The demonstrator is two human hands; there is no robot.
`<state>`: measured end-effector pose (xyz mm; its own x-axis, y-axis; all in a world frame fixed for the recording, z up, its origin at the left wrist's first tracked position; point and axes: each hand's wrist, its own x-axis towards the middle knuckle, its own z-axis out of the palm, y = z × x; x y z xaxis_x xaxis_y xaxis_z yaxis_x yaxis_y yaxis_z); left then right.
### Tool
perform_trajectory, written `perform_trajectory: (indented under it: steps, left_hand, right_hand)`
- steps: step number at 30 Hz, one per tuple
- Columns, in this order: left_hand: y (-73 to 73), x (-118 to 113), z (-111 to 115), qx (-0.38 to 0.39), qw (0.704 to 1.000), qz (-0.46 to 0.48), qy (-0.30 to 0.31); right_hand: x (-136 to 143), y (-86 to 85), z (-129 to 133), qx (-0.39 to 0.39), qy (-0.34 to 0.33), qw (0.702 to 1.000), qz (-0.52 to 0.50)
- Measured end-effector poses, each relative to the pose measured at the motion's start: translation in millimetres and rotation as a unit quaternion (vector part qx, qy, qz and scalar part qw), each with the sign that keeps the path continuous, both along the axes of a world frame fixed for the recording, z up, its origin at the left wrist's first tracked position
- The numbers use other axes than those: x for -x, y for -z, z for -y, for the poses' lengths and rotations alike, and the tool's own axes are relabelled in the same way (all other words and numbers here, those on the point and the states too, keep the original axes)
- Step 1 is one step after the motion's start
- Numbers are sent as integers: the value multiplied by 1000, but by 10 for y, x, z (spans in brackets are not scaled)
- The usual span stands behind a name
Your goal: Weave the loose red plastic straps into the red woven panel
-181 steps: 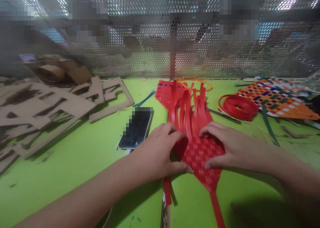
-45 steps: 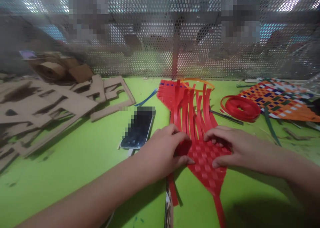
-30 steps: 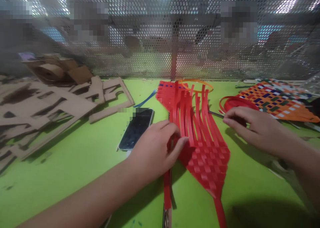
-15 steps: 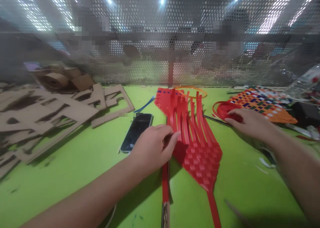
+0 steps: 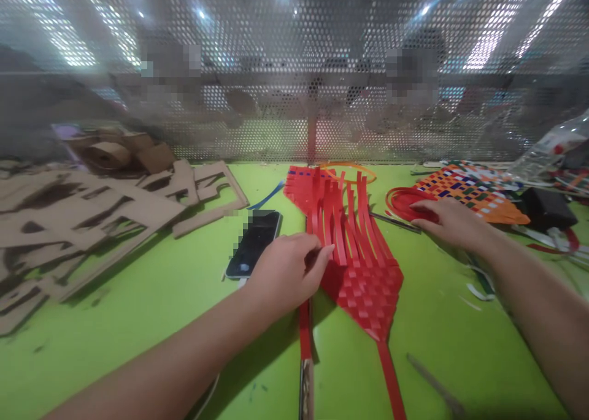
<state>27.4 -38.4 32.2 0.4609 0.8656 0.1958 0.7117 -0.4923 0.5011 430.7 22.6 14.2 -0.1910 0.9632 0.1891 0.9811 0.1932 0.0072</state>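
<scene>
A red woven strip piece [image 5: 368, 291] lies on the green table, its lower part tightly plaited and its upper strips loose and slightly raised. My left hand [image 5: 292, 273] is closed at the left edge of this weave, thumb and fingers pinching it; the exact grip is partly hidden. Farther right, my right hand [image 5: 448, 221] has its fingers closed on a coil of red strip [image 5: 405, 200]. A thin dark stick [image 5: 396, 222] lies just below the coil. Beneath my left hand, a red strip [image 5: 304, 334] runs toward me beside a narrow brown piece [image 5: 307, 389].
Cut cardboard pieces [image 5: 129, 214] pile up on the left, near a phone [image 5: 255, 242]. An orange checkered weave [image 5: 469, 190], a black box [image 5: 547, 208] and a plastic bottle [image 5: 552, 141] are at right. A perforated screen [image 5: 276, 126] stands behind; a blurred thin tool [image 5: 435, 380] lies in front.
The view has shifted slightly, showing more of the thin tool at the lower right. Both hands stay nearly in place, left at the weave and right at the red coil.
</scene>
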Motion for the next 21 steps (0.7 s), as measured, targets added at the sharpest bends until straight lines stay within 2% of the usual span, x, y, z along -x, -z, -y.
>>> perform_trajectory:
  steps: [6, 15, 21]
  left_hand:
    - [-3, -1, 4, 13, 1000, -3, -5]
    - [0, 5, 20, 10, 1000, 11, -9]
    - [-17, 10, 17, 10, 1000, 14, -10]
  right_hand:
    - [-49, 81, -65, -27, 0, 1000, 12]
    - [-112, 24, -142, -69, -12, 998, -1]
    - [-64, 97, -109, -47, 32, 998, -13]
